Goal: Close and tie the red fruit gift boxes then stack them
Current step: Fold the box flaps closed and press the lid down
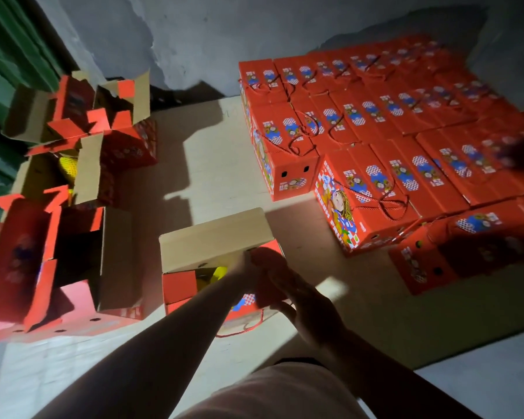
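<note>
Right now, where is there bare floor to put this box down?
Bare pale floor lies between the open red cardboard boxes on the left and the stacked closed red gift boxes on the right. Both sides are crowded.
</note>
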Tool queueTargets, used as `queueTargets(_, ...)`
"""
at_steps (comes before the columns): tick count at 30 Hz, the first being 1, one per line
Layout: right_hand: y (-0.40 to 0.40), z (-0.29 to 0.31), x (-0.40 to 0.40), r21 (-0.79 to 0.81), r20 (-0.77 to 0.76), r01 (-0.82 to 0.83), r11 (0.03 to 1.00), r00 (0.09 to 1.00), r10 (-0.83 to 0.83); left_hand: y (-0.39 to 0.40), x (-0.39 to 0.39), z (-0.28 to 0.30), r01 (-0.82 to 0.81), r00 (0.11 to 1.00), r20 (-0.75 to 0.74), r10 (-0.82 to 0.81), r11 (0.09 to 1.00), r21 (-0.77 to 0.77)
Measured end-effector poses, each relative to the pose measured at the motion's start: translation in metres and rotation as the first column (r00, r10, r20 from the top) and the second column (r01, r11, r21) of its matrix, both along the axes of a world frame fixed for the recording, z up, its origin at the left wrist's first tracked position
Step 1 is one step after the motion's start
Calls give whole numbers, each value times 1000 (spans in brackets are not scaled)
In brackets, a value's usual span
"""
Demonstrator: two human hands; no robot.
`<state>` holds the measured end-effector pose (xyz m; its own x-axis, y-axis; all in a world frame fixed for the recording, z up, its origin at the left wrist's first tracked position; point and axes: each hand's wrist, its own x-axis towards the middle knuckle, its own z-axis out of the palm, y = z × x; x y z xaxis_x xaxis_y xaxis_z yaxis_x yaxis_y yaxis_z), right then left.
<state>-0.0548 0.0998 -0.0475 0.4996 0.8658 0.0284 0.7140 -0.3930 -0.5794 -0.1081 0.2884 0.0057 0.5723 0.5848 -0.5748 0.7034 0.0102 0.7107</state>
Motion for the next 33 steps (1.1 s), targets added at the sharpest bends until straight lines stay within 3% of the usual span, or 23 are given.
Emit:
queueTargets(8, -1, 1, 6, -25, 95, -19, 1000, 995, 22, 10, -22, 5, 229, 973, -44, -226, 933, 276)
queueTargets(14, 3, 9, 20, -111, -65, -77, 991, 995, 71, 23, -85, 12, 227, 967, 20, -255, 890, 395)
queueTargets(17, 4, 14, 20, -153, -87, -88, 984, 993, 75, 28, -136, 11, 196, 956, 68, -286, 792, 578)
queueTargets(20, 3, 18, 17, -103, -133, -88, 991, 988, 74, 33, -184, -8, 104, 994, -50, -101, 653, 750)
queueTargets(21, 4, 19, 15, -78, -157, -93, 993, 984, 80, 35, -197, -16, 61, 998, -67, -17, 678, 733)
queueTargets(22, 3, 21, 14, -49, -192, -83, 995, 979, 72, 35, -203, -21, 5, 996, -74, 56, 761, 648)
queueTargets(23, 3, 22, 12, -20, -229, -62, 998, 972, 56, 34, -207, -25, -79, 992, -50, 120, 864, 496)
queueTargets(25, 6, 24, 8, 28, -282, -22, 999, 959, 29, 33, -212, -29, -189, 982, 57, 181, 961, 204)
queueTargets(29, 14, 22, 3, 58, -259, 22, 998, 966, -6, 34, -209, -33, -160, 958, 243, 155, 987, 3)
queueTargets(33, 15, 21, 1, 41, -252, 48, 998, 967, -36, 34, -208, -31, -138, 941, 310, 136, 990, -17)
